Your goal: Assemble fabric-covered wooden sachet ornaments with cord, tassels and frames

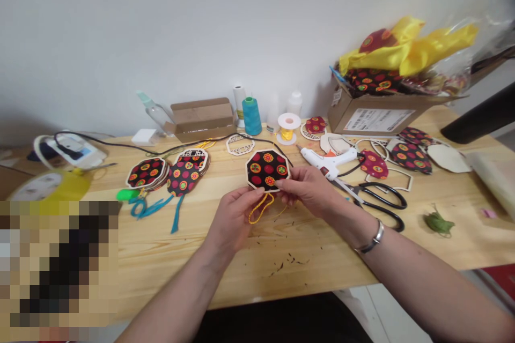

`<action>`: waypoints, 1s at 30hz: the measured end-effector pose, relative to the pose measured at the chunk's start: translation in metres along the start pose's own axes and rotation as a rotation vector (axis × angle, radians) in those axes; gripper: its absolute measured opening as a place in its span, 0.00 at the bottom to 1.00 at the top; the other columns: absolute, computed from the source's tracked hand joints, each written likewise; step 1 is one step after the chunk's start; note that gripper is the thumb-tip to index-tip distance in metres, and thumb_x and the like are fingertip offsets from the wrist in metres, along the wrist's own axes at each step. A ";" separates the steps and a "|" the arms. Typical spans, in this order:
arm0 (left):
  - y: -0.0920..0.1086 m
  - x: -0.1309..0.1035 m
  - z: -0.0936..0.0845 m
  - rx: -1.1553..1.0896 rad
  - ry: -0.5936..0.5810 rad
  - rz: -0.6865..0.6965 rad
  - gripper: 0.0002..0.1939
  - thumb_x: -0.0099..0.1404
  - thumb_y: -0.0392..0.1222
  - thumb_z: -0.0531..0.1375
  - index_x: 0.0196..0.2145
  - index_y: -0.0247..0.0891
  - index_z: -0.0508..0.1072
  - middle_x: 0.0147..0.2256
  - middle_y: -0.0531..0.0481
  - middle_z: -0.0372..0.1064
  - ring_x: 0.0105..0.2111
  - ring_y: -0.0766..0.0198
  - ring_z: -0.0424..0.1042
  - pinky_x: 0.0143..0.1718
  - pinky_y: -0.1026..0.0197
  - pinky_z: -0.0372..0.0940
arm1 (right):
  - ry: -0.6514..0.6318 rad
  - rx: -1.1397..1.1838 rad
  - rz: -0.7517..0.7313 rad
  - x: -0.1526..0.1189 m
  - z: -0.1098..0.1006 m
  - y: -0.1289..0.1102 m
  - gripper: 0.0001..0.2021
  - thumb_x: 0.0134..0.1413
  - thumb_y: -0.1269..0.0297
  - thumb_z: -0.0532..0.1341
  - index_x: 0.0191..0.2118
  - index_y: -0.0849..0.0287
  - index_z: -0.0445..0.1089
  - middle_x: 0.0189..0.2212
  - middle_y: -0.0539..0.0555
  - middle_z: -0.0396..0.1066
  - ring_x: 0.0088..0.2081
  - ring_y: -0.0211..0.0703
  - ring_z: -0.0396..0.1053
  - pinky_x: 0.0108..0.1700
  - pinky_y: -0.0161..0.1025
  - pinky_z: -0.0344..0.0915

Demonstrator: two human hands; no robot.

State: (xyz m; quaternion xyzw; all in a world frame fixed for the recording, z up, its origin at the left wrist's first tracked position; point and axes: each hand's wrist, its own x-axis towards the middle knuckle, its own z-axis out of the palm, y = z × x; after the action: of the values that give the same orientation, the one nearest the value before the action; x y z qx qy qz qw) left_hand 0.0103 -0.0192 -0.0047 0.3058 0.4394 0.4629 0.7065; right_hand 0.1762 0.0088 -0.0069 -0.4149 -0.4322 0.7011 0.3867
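Observation:
Between my two hands is an octagonal fabric-covered panel (267, 167), black with red and orange flower prints and a pale wooden rim. My left hand (237, 214) pinches its lower left edge, and my right hand (308, 188) grips its lower right edge, thumb on the front. A yellow cord loop (260, 209) hangs below the panel by my left fingers. My right hand is close to the white glue gun (329, 162) and the black-handled scissors (382, 198). The fingers behind the panel are partly hidden.
Stacked patterned panels (148, 172) and another stack with a lattice top (187, 171) lie left, with teal ribbons. A teal thread cone (251, 117) and yellow cord spool (287, 131) stand behind. A cardboard box (374, 112) holds fabric; green thread (439, 222) lies right.

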 end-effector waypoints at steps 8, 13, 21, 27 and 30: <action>0.005 0.004 -0.006 0.029 -0.068 0.018 0.15 0.52 0.36 0.67 0.39 0.36 0.74 0.35 0.49 0.76 0.35 0.65 0.73 0.39 0.63 0.66 | -0.072 -0.074 0.017 0.000 -0.004 -0.001 0.12 0.43 0.60 0.66 0.23 0.63 0.68 0.16 0.48 0.68 0.17 0.30 0.64 0.20 0.28 0.58; 0.003 0.007 -0.012 0.217 -0.061 0.035 0.22 0.48 0.35 0.69 0.42 0.37 0.70 0.36 0.50 0.75 0.35 0.64 0.72 0.37 0.62 0.66 | -0.099 -0.171 0.052 0.000 -0.007 -0.002 0.12 0.44 0.60 0.66 0.25 0.64 0.68 0.15 0.48 0.67 0.18 0.31 0.64 0.20 0.28 0.57; 0.001 0.008 -0.014 0.262 -0.085 0.033 0.20 0.47 0.35 0.69 0.40 0.37 0.71 0.38 0.50 0.74 0.35 0.65 0.71 0.35 0.64 0.64 | -0.123 -0.243 0.053 -0.002 -0.009 -0.002 0.11 0.45 0.61 0.65 0.24 0.63 0.68 0.15 0.48 0.68 0.18 0.31 0.64 0.22 0.29 0.59; 0.004 0.008 -0.015 0.296 -0.111 0.022 0.21 0.47 0.36 0.69 0.41 0.37 0.71 0.37 0.49 0.74 0.35 0.63 0.72 0.36 0.62 0.65 | -0.119 -0.267 0.069 -0.004 -0.008 -0.005 0.11 0.44 0.61 0.65 0.24 0.63 0.67 0.15 0.47 0.67 0.18 0.31 0.64 0.21 0.29 0.58; 0.007 0.006 -0.012 0.305 -0.144 0.067 0.24 0.46 0.35 0.69 0.43 0.38 0.71 0.40 0.49 0.74 0.38 0.61 0.72 0.41 0.60 0.65 | -0.126 -0.280 0.069 -0.004 -0.007 -0.007 0.11 0.44 0.61 0.65 0.23 0.63 0.67 0.15 0.47 0.66 0.19 0.31 0.63 0.22 0.29 0.58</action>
State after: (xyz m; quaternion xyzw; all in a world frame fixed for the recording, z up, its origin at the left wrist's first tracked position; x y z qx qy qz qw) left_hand -0.0020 -0.0102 -0.0059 0.4562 0.4425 0.3910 0.6657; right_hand 0.1853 0.0092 -0.0014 -0.4348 -0.5345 0.6714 0.2728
